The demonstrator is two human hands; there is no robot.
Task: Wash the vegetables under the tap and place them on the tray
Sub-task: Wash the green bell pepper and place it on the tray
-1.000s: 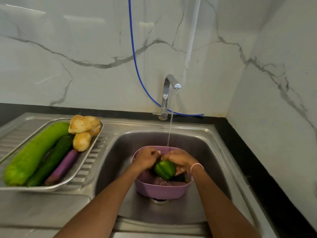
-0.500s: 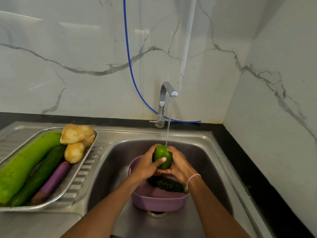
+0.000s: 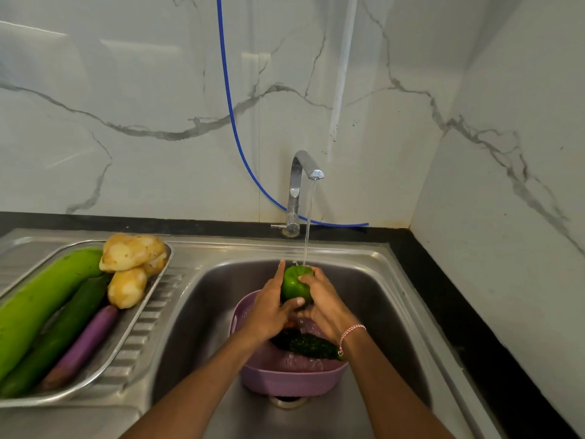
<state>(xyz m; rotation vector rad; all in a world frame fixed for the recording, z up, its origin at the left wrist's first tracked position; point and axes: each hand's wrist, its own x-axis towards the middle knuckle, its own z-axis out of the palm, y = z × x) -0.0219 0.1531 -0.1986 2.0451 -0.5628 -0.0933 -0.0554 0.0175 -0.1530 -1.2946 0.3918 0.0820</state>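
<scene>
Pepper (image 3: 292, 285) centre frame under tap (image 3: 299, 185) stream, my left hand (image 3: 270, 310) and right hand (image 3: 327, 307) both gripping it | dark vegetable (image 3: 313, 346) in basket (image 3: 285, 380) partly hidden beneath my wrists.

Just the one view here: a wide-angle cam up on the person's head, tilted forward and down into the sink (image 3: 202, 305). It faces the marble back wall (image 3: 126, 90) pretty much square on, with the tap (image 3: 297, 185) about centre. It's close in. Both forearms (image 3: 196, 391) come up from the bottom edge, and the left hand (image 3: 269, 312) and right hand (image 3: 326, 305) meet on the green pepper (image 3: 294, 285) mid-frame. The tray (image 3: 133, 324) gets cut off at the left edge, and the side wall (image 3: 506, 185) fills the right.
</scene>
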